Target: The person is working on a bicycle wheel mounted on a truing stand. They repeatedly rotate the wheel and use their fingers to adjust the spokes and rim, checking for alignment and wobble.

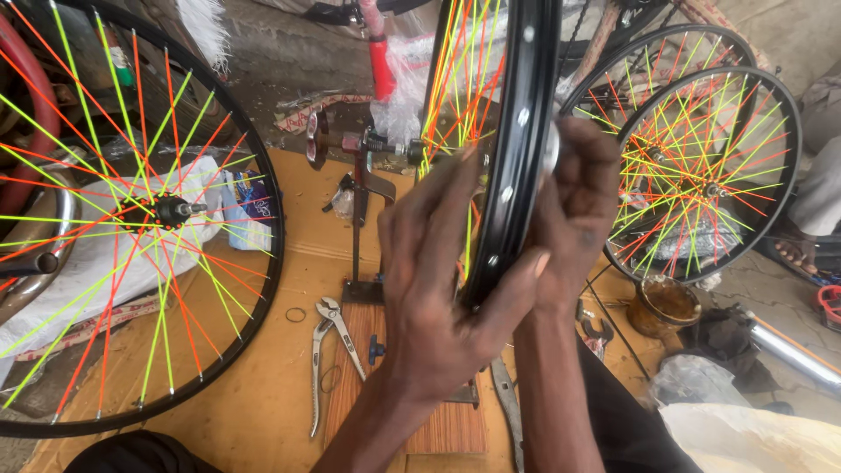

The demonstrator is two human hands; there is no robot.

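A black bicycle wheel rim (519,149) stands upright and nearly edge-on to the camera, so its plane runs away from the person and its visible arc rises from between the hands to the top of the frame, while its axle lies level, pointing left to right. The hub end (385,144) of that axle sits in a metal truing stand (359,219), whose upright post rises from a striped wooden base board (438,425) lying on brown cardboard (263,385). Orange and yellow-green spokes (460,79) fan from the hub to the rim. The left hand (434,289) presses against the left face of the rim, fingers stretched up along the spokes and the thumb hooked across the rim's outer edge. The right hand (574,210) is closed on the rim from the right side, fingers curled over its edge; whether it pinches a small tool there cannot be told. Water-pump pliers (331,359) lie on the cardboard just left of the board, near a small ring (296,314). A finished wheel (131,219) with the same coloured spokes lies flat at left, and two more wheels (710,175) lean at right, beside a brown tin (664,305).
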